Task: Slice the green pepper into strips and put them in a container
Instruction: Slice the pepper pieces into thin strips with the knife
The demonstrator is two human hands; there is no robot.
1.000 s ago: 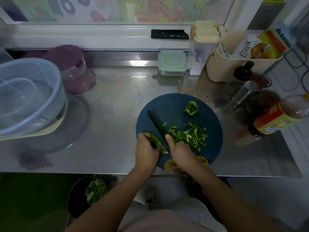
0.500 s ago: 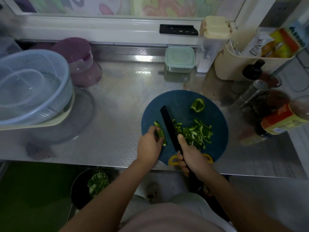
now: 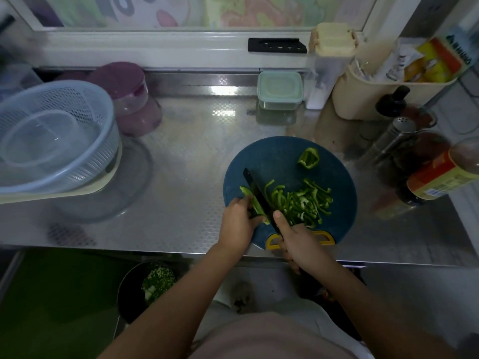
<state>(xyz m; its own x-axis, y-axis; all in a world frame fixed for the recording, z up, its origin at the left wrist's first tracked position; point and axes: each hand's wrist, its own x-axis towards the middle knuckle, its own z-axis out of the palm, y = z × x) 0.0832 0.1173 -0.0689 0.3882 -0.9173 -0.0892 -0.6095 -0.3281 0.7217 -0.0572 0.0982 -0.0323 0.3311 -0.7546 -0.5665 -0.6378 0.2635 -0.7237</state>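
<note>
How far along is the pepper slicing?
Done: a pile of strips lies on the board. In hand: the left hand holds a pepper piece while the right hand slices it with the knife. Left: one chunk uncut; strips not yet in a container.

Dim, underexposed, bluish cast. Light comes from the window [image 3: 181, 11] far beyond the fingers [image 3: 279, 218]. Bright glare patch on the steel tabletop [image 3: 186, 182] well beyond the fingers, by the back edge; a softer sheen spreads left of them. Below the tabletop edge, nearer than the fingers, deep shadow, murky detail. Pepper strips [image 3: 300, 203] just right of the fingers are fairly sharp. Wide-angle bending at the edges: window frame bows, bottle [image 3: 438, 174] far right of the fingers stretches. Top-left corner smeared, blurred.
</note>
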